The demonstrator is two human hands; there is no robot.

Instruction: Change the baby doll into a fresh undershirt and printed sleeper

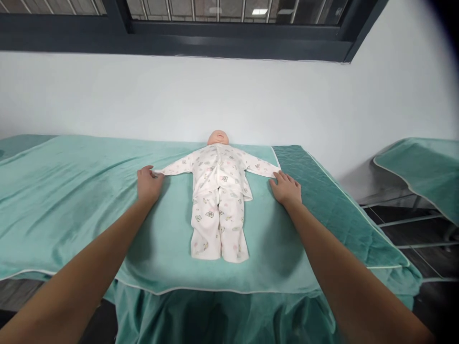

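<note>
A baby doll [218, 138] lies on its back, only its head plainly showing above the clothes. It has on a white printed long-sleeved shirt [219, 167] and matching trousers [206, 224]; its feet are not visible. Both sleeves are spread out sideways. At the end of the left-hand sleeve [177, 166], my left hand [148, 184] pinches the cuff between thumb and fingers. My right hand [287, 187] has its fingers bent over the cuff of the other sleeve [263, 167]. Whether the doll's hands are inside the cuffs is hidden.
Beneath the doll is a light green sheet [89, 200] with a white edge, over a darker green quilted cover [322, 205]. A white wall [161, 95] stands behind the bed, under a dark window frame [233, 43]. Another green-covered surface [426, 167] and metal rails [412, 220] are at right.
</note>
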